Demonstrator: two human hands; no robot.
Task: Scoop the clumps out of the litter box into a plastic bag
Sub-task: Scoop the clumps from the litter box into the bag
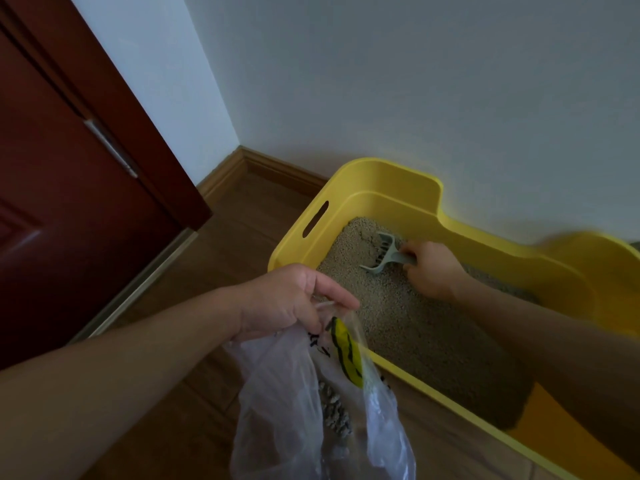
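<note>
A yellow litter box (pixel 374 178) stands against the wall, filled with beige litter (pixel 415 327). My right hand (pixel 433 268) grips the handle of a pale grey slotted scoop (pixel 379 252), whose head lies in the litter at the box's far left corner beside a raised clump (pixel 363 233). My left hand (pixel 294 299) pinches the rim of a clear plastic bag (pixel 287 393) with a yellow and black print. The bag hangs just outside the box's near left corner. Some grey clumps (pixel 334 410) lie inside the bag.
A dark red door (pixel 69 188) stands on the left, near the box. Brown wooden floor (pixel 239 216) runs between door and box, with a wooden skirting board (pixel 277 168) along the white wall. The box's lower entry step (pixel 540 417) is at the near right.
</note>
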